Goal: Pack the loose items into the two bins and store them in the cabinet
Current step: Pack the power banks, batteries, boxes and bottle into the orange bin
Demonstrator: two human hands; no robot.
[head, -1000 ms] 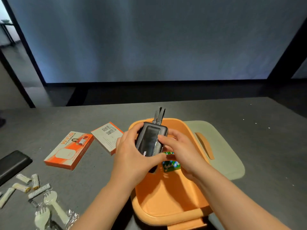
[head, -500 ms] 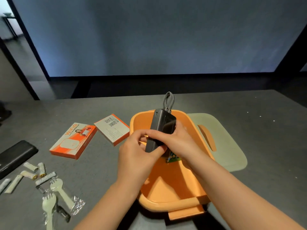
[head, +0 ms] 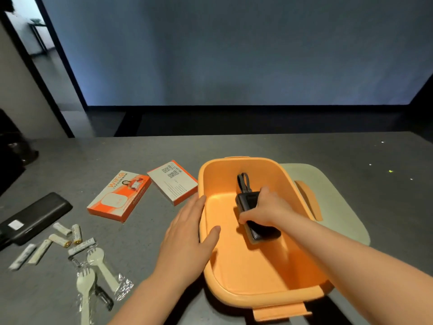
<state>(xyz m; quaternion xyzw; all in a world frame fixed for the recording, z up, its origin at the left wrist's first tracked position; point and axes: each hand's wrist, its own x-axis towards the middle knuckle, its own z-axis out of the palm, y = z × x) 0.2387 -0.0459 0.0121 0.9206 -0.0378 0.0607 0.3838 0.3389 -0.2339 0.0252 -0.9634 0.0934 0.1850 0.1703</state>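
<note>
In the head view, a rounded orange plastic bin (head: pixel 246 266) sits on the grey table (head: pixel 351 160) at lower centre of the frame. The right hand (head: pixel 264 209) reaches into the bin from the lower right, its fingers curled round a dark rectangular power bank (head: pixel 248 202) with a short looped cable (head: pixel 243 181) at its far end; the power bank is low inside the bin, though contact with the floor cannot be told. The left hand (head: pixel 187 233) lies with straight fingers against the bin's left wall, thumb over the rim. A pale green flat lid with an orange handle (head: pixel 337 207) lies just right of the bin, partly behind it. Left of the bin lie two orange-and-white cardboard boxes (head: pixel 119 195) (head: pixel 174 181). At lower left are several white cylindrical batteries (head: pixel 63 235), two pale plastic fork-spoons in clear wrappers (head: pixel 98 268), and a flat black slab-shaped device (head: pixel 35 216) at the far left edge.
</note>
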